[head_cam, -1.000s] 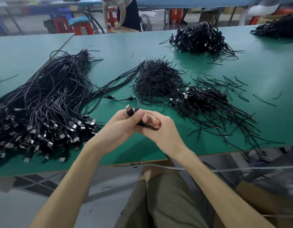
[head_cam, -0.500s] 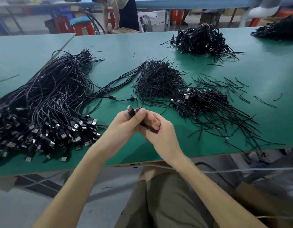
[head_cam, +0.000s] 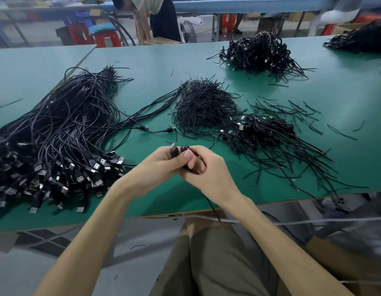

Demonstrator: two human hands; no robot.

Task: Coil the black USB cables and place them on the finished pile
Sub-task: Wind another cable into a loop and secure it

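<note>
Held one black cable (head_cam: 175, 152) just above the near part of the green table (head_cam: 345, 99). Gripped it with the left hand (head_cam: 159, 165), fingers curled round it, thumb pressed on top, silver plug (head_cam: 172, 146) poking up. Wrapped the right hand (head_cam: 208, 176) round the same coil too, fingers bent tight. Let a loose end (head_cam: 214, 210) hang down under the right wrist. Had a big heap of loose cables (head_cam: 57, 135) on the left, plugs at the near side. Had a small pile of coiled cables (head_cam: 264, 131) close by on the right, apart from the hands, with a heap of thin black ties (head_cam: 202, 105) behind.
</note>
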